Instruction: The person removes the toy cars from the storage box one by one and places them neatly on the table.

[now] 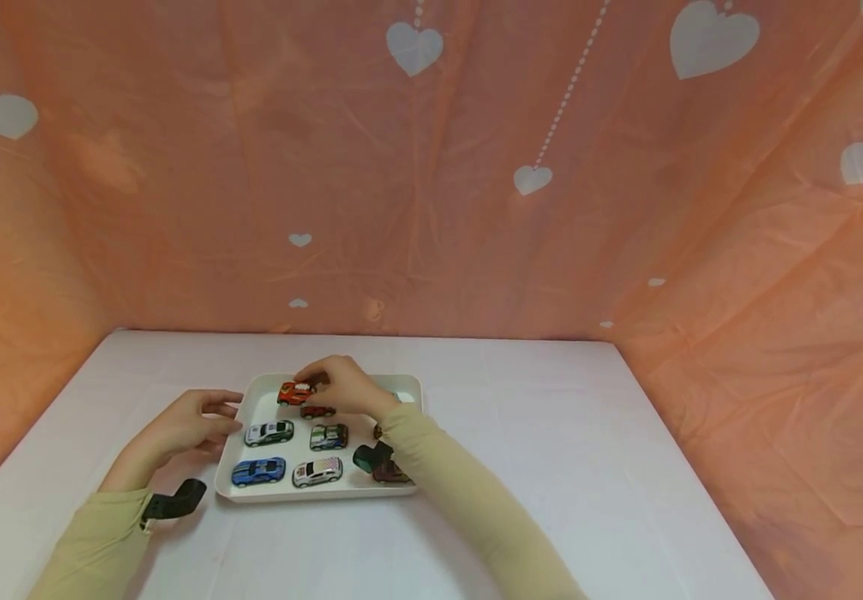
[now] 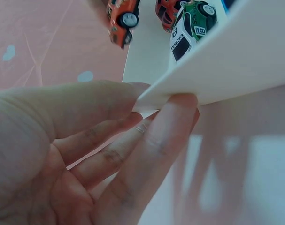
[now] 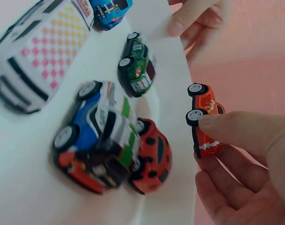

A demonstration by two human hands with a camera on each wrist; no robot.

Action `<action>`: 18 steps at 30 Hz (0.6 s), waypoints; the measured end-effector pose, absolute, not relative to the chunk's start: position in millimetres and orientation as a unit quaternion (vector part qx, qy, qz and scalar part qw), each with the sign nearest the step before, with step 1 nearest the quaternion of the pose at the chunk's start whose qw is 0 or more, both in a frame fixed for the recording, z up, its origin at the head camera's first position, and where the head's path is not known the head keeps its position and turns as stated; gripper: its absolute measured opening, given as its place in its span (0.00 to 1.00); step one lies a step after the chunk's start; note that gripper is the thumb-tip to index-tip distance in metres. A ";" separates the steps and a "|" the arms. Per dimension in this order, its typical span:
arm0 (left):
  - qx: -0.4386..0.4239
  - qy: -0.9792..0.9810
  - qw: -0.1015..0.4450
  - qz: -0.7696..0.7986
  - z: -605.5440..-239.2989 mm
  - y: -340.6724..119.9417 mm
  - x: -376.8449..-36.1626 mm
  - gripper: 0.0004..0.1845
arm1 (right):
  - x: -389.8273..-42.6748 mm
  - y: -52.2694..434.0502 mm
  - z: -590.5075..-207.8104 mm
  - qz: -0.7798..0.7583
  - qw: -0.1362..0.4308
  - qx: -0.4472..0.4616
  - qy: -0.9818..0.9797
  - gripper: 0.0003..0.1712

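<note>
My right hand [image 1: 345, 385] pinches an orange-red toy car [image 3: 209, 123] between thumb and fingers, above the back left of a white tray [image 1: 326, 493]. Just below it lies a red toy car with black spots [image 3: 154, 157]. My left hand [image 1: 187, 425] grips the tray's left rim, fingers on both sides of the edge in the left wrist view. Nearest to it inside the tray is a white and green toy car [image 1: 269, 432]. A blue, white and green toy car [image 3: 100, 136] stands beside the spotted one.
Along the tray's front are a blue toy car [image 1: 258, 471], a white checkered toy car [image 1: 317, 472] and a dark red toy car [image 1: 390, 472], partly hidden by the right wrist's camera. A white table [image 1: 551, 467] lies beneath, with an orange heart-patterned cloth [image 1: 431, 208] behind.
</note>
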State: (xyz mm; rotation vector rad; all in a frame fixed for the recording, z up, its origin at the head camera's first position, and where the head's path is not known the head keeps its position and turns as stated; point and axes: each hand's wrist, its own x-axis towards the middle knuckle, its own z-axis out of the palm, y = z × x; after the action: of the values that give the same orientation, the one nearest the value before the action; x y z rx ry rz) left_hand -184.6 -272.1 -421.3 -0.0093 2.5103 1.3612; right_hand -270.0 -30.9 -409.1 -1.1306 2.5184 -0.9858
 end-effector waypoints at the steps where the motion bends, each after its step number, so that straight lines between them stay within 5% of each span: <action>1: -0.008 0.871 0.143 0.469 -421.5 -271.9 -185.0 0.31 | -270.3 -28.2 -408.6 -0.333 0.101 -0.386 0.854 0.20; 18: -0.002 0.869 0.138 0.474 -425.0 -269.9 -189.1 0.31 | -265.6 22.6 -399.3 -0.349 0.109 -0.415 0.833 0.20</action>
State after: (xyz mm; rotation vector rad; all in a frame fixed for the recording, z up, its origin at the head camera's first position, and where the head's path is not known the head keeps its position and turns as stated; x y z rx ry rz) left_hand -189.1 -269.9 -425.0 -0.0059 2.5144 1.3715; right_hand -265.6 22.6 -399.3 -1.2208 2.4507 -1.0261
